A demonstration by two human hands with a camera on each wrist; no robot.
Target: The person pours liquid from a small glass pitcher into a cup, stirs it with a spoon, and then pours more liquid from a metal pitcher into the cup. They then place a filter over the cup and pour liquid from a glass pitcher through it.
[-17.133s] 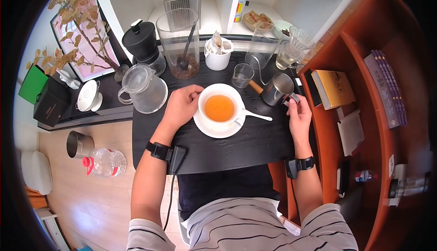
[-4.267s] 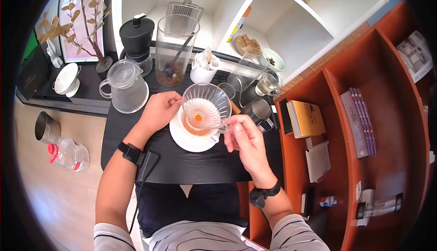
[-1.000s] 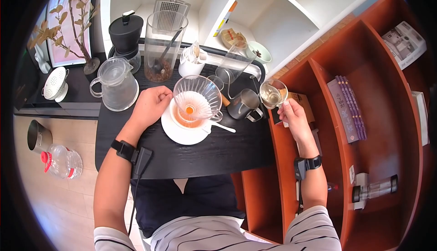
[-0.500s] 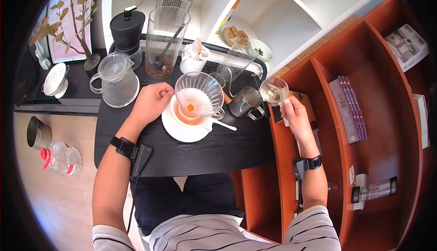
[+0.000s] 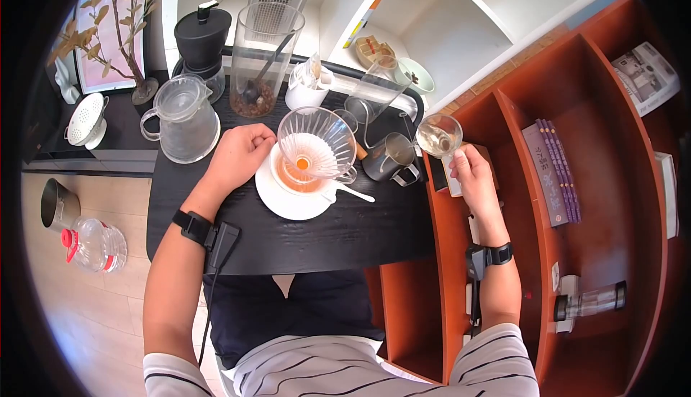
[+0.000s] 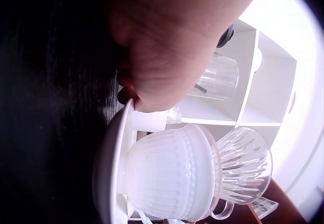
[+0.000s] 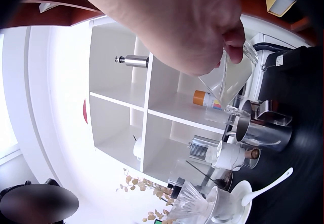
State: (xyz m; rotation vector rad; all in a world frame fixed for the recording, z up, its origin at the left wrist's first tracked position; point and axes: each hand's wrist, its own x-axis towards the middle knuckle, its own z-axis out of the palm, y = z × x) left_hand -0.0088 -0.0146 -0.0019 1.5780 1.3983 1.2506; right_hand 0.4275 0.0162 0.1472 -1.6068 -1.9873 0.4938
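Note:
My left hand [image 5: 240,154] pinches the left rim of a white saucer [image 5: 291,208]. On that saucer stands a ribbed white teacup [image 6: 164,173] with amber liquid, a white spoon [image 5: 357,194] lying beside it. A clear ribbed coffee dripper [image 5: 332,143] rests on the cup's mouth, its handle pointing right. Out to the right, my right hand [image 5: 475,179] holds a small glass cup [image 5: 437,136] by its handle, raised beyond the table's right edge. Pale liquid lies in the glass cup, which tilts in the right wrist view. My left fingertips are partly hidden.
Behind the teacup stand a glass carafe [image 5: 188,127], a black grinder [image 5: 203,41], a tall glass cylinder [image 5: 268,51] with a dark spoon, and a white pot [image 5: 306,93]. A steel pitcher [image 5: 390,159] is at the right, near the brown bookshelf [image 5: 464,267].
The dripper has come from the glass cup at the back right onto the teacup. My right hand has left the dripper and taken up the glass cup, which barely shifts over the last second.

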